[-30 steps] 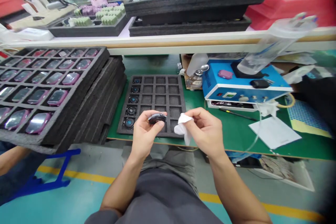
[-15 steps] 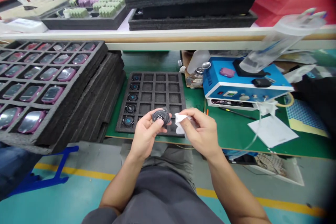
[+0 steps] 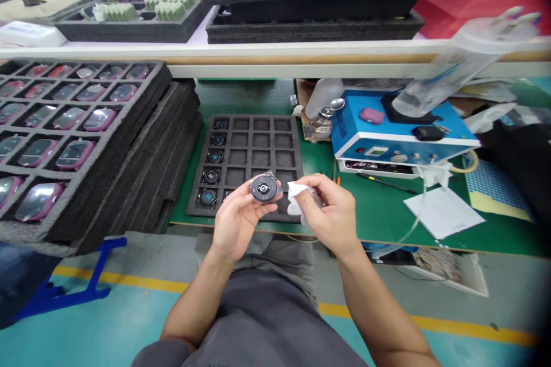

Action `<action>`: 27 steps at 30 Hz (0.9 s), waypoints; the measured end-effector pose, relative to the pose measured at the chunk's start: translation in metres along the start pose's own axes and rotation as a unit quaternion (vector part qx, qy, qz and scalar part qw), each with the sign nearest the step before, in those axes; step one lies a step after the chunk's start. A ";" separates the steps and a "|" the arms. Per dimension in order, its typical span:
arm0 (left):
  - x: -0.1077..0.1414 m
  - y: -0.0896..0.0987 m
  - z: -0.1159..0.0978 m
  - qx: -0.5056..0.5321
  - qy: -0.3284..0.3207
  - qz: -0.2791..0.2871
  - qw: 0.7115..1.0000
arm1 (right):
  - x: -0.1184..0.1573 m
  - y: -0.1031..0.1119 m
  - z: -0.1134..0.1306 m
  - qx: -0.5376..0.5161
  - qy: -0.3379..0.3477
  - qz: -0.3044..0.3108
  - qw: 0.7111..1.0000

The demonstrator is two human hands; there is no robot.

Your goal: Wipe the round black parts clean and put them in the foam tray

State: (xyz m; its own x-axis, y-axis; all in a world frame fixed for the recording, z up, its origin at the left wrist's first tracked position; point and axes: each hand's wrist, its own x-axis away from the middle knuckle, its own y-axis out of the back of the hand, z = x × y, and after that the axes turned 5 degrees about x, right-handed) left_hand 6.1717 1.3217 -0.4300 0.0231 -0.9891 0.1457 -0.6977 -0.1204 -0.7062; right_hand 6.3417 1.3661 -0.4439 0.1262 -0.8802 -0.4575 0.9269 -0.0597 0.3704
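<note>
My left hand [image 3: 236, 215] holds a round black watch case [image 3: 264, 188] by its edge, its dark round face with a pale centre mark turned up. Pinched between the thumb and fingers of my right hand [image 3: 329, 209] is a crumpled white cloth [image 3: 298, 198], a short gap to the right of the watch case. Beneath both hands lies a dark grey foam tray [image 3: 241, 139] with square pockets. Similar round watch cases [image 3: 210, 176] fill its left column, and another in the second column is partly hidden by my left hand.
At left, stacked foam trays [image 3: 142, 149] hold purple-framed square watch cases [image 3: 75, 153]. A blue box device [image 3: 400, 146] with a clear cylinder [image 3: 451, 66] stands at right, near a glass bottle [image 3: 319, 126] and white paper [image 3: 443, 212]. A shelf [image 3: 301, 60] crosses behind, carrying more foam trays.
My left thumb has moved off the watch case's face to its edge, so the face now shows fully. The cloth stays in my right hand. The view has shifted slightly.
</note>
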 end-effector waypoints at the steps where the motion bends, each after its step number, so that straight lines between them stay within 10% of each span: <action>1: 0.000 0.000 0.000 0.005 0.002 0.002 1.000 | 0.000 0.000 0.000 -0.002 0.003 -0.004 1.000; 27: 0.000 -0.005 0.012 -0.010 -0.036 -0.017 0.999 | 0.003 0.000 0.004 -0.007 0.050 -0.007 0.999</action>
State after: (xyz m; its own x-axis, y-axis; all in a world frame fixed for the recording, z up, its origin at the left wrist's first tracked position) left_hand 6.1832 1.3211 -0.4346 0.0972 -0.9881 0.1192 -0.7101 -0.1528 -0.6873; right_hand 6.3409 1.3622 -0.4421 0.1483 -0.8274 -0.5416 0.9336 -0.0635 0.3526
